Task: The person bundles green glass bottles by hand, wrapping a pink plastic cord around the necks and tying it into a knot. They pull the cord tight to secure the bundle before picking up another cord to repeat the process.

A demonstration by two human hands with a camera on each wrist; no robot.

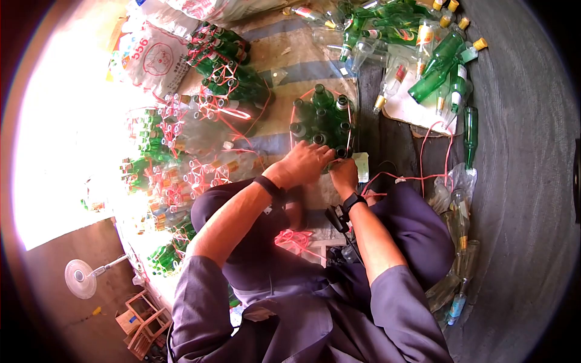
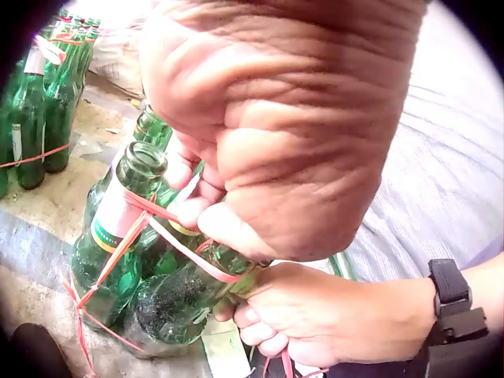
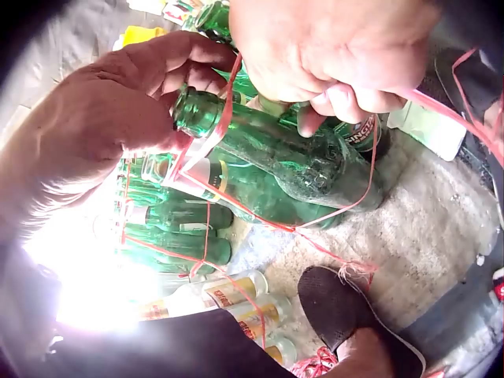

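Observation:
A bundle of upright green bottles stands in front of the person, with pink cord around the necks. Over the near bottle necks, the left hand curls its fingers and thumb at a bottle neck; its palm hides part of this in the left wrist view. Close beside it, the right hand is curled low against the bundle, pinching pink cord that trails away from its fingers. In the right wrist view, the right hand covers part of the bottles.
More tied bottle bundles stand at the left, beside a printed sack. Loose bottles lie at the upper right, others along the right. Loose cord runs past the right knee. A shoe is near the bundle.

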